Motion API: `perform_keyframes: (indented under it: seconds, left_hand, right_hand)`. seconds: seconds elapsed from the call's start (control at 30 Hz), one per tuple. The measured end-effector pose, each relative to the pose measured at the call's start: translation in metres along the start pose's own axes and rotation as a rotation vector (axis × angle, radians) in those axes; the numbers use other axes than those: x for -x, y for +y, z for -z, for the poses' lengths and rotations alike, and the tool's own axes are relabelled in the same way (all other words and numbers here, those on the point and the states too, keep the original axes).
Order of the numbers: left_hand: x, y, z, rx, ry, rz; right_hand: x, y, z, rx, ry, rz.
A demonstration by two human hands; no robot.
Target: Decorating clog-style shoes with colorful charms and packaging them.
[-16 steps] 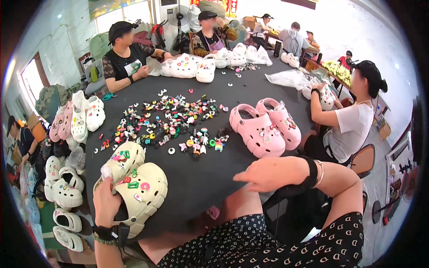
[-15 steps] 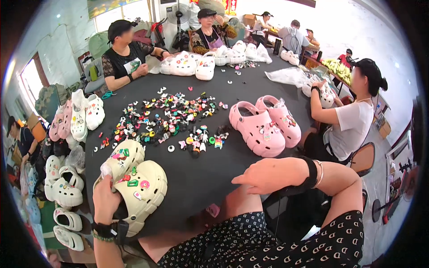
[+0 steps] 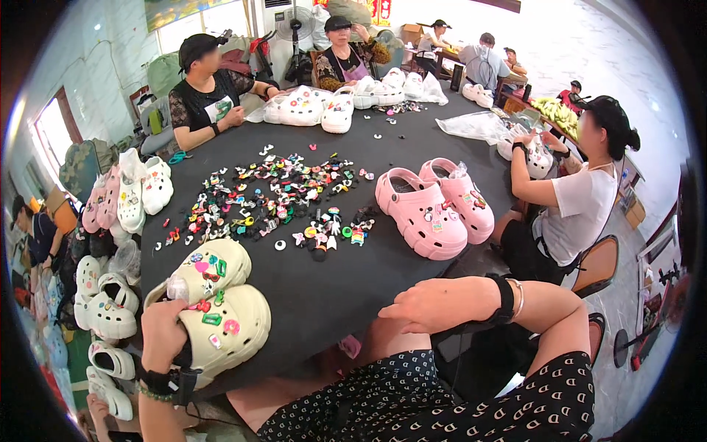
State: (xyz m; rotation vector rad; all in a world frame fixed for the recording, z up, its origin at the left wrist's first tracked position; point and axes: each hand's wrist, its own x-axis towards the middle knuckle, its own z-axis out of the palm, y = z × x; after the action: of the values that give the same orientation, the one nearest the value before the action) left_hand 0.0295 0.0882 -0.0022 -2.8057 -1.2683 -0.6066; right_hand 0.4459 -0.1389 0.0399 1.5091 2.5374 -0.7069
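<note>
My left hand is closed on the heel side of a pair of cream clogs at the near left of the black table. Colourful charms dot their tops: green, red and a pink doughnut shape. Clear plastic pokes out of the farther shoe's opening. Over my lap, by the table's near edge, my right hand hangs with its fingers loosely stretched to the left and nothing visible in them. Beyond it stands a pair of pink clogs with charms. Loose shoe charms are spread across the middle of the table.
White and pink clogs line the left edge, with more white clogs below. Several people sit around; one at the right handles a white clog. White clogs and a clear plastic bag lie at the far side.
The cream clogs have turned, their toes swinging to the right, and shifted slightly left with my left hand still on them. My right hand has dropped a little.
</note>
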Motion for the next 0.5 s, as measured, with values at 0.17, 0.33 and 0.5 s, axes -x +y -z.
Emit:
perform_keyframes:
  seconds: [0.17, 0.33, 0.5]
  left_hand:
    - [0.008, -0.008, 0.023, -0.074, 0.021, -0.083]
    - [0.025, -0.029, 0.006, 0.166, -0.063, 0.157]
    - [0.024, -0.032, -0.002, 0.286, 0.048, 0.194]
  right_hand:
    - [-0.005, 0.007, -0.008, -0.028, 0.073, 0.016]
    - [-0.016, 0.017, -0.015, 0.003, 0.043, 0.070]
    - [-0.017, 0.026, -0.003, 0.027, 0.058, 0.071]
